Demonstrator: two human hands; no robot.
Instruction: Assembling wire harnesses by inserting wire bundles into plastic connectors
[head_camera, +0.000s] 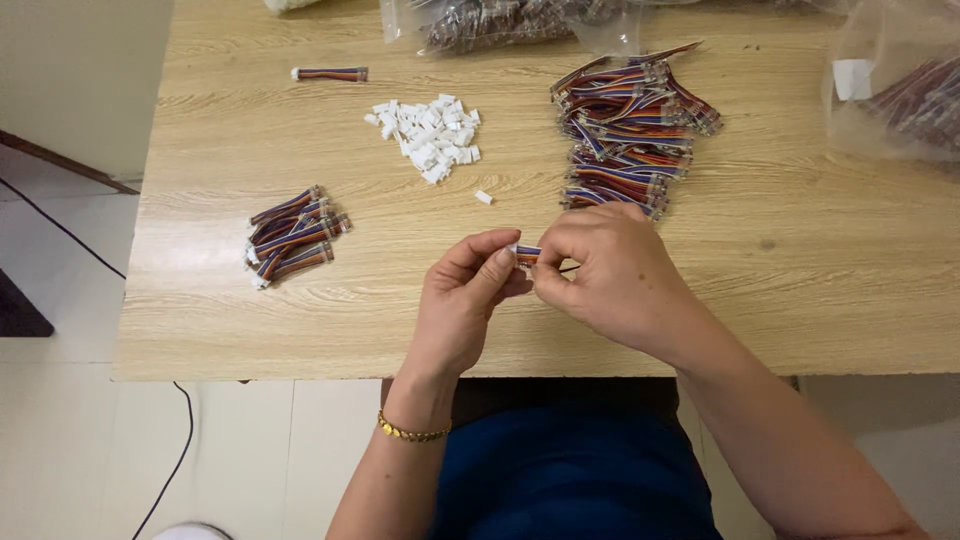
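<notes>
Both hands meet over the near middle of the desk (800, 300), working on one short multicoloured ribbon cable (528, 254). The left hand (465, 295) is closed in a pinch, thumb and forefinger gripping the cable's left end, where a small white piece shows at the fingertips. The right hand (610, 270) is closed around the rest of the cable, hiding most of it; only a short striped stretch shows between the two hands.

To do this well, the grip should stay close to the cable's end so the thin wires do not bend, with the white piece held square to the wires and pushed straight, not at an angle. That is a judgement from how the fingers sit.

Just beyond the right hand lies a large pile of loose ribbon cables (630, 125), close enough that a knuckle could nudge it. Farther left is a heap of small white connector housings (432, 130), with one stray housing (483, 197) between the heap and the hands. A smaller bundle of cables (292, 236) lies at the left, and a single cable (330, 74) rests far left. Clear plastic bags (500, 22) of more cables sit along the far edge. Nothing lies between the hands and the heaps.
</notes>
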